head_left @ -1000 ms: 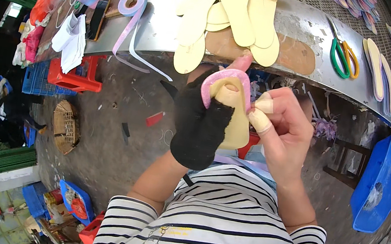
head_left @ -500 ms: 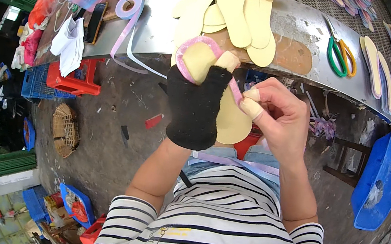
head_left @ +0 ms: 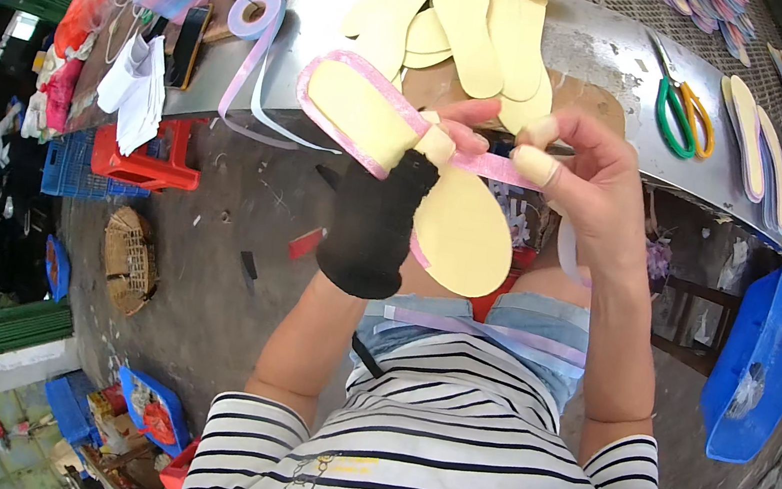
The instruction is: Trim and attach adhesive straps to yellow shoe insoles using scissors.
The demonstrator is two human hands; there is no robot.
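My left hand (head_left: 376, 222), in a black fingerless glove, is closed around the middle of a pale yellow insole (head_left: 468, 236). Glittery pink edging tape (head_left: 365, 79) runs round the insole's upper end. The broad lower end shows mostly bare yellow, with a bit of pink by the glove. From the fingers of the left hand a stretch of tape goes across to my right hand (head_left: 598, 179), which pinches it between thumb and forefinger. Pale covers sit on several of my fingertips. The palm side of the left hand is hidden behind the glove.
Loose yellow insoles (head_left: 468, 33) are heaped on the metal-topped table (head_left: 621, 56). Scissors (head_left: 678, 115) with green and yellow handles lie right, beside edged insoles (head_left: 754, 152). A tape roll (head_left: 256, 12) trails ribbon over the left edge. A red stool (head_left: 146, 157) stands below.
The insole has turned and tilted, its upper end swinging left. My right hand has moved up and slightly right, drawing the pink tape out sideways; the left hand's fingers now show extended toward it.
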